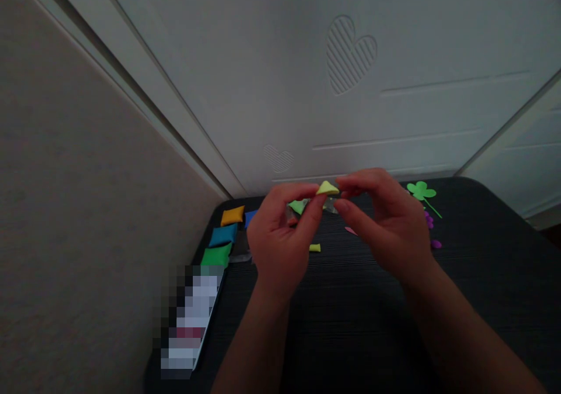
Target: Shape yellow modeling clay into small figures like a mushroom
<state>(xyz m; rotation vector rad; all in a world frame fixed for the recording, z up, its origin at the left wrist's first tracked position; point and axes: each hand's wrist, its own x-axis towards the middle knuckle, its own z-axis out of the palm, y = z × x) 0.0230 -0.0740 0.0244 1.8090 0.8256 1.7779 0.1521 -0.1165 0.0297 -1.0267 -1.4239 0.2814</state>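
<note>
Both hands are raised above a dark table (pixel 482 277). My right hand (pixel 385 218) pinches a small yellow-green clay piece (pixel 327 188) between thumb and fingertips. My left hand (pixel 280 236) is closed around a green clay bit in a clear wrapper (pixel 298 207), its fingers touching the same lump. A tiny yellow clay piece (pixel 314 248) lies on the table below the hands.
Orange (pixel 232 215), teal (pixel 222 235) and green (pixel 216 256) clay packs lie in a row at the table's left. A green clay clover with stem (pixel 421 192) and purple bits (pixel 435 244) lie at the right. A white door stands behind, a wall at left.
</note>
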